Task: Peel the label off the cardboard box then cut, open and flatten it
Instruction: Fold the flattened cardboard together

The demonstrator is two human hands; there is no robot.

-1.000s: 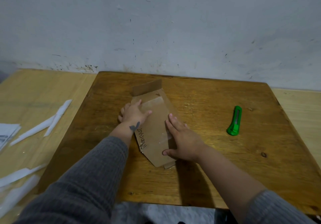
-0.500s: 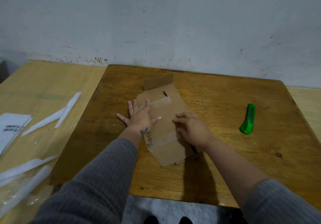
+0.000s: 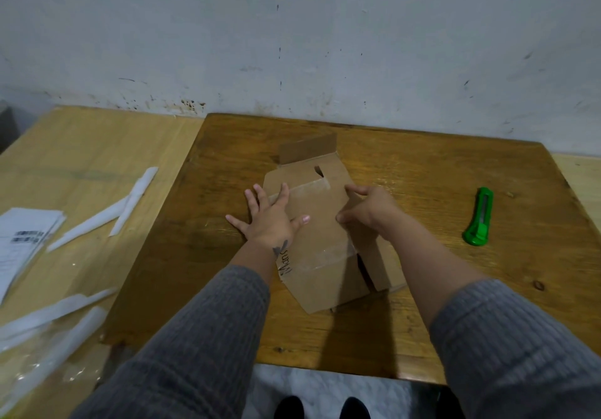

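I see soft, dim, even light from above, and the arms drop dark shadows toward me on the brown table [image 3: 455, 191]. Faint sheen lies beside the cardboard box [image 3: 312, 223]. Straight edges bow outward at the borders (wide lens), and detail looks slightly soft.

cardboard box [image 3: 320, 249] | brown, taped, nearly flat on dark wooden table | far flap raised, right panel lifting

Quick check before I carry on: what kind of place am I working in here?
Probably a plain home or back-room work corner, not a proper workshop. A bare, scuffed white wall stands behind a worn wooden table, where the cardboard box lies beside a green utility knife, with peeled label strips on the neighbouring lighter table.
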